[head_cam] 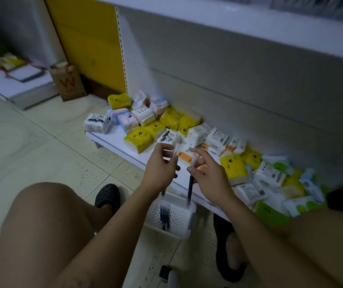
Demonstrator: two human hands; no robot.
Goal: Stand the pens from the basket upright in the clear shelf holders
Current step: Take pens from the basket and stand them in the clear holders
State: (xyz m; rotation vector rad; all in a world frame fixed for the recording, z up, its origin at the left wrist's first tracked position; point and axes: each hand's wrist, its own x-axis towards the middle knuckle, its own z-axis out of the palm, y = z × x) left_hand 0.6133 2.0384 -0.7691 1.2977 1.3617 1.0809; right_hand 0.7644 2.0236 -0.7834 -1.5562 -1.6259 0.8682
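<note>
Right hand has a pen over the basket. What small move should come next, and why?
Probably lift the pen straight up: the right hand pinches it upright with its lower end dipping into the basket, where more pens lie.

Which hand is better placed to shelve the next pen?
Right. The right hand pinches a dark pen above the basket; the left hand pinches a pale item, too blurred to identify.
</note>
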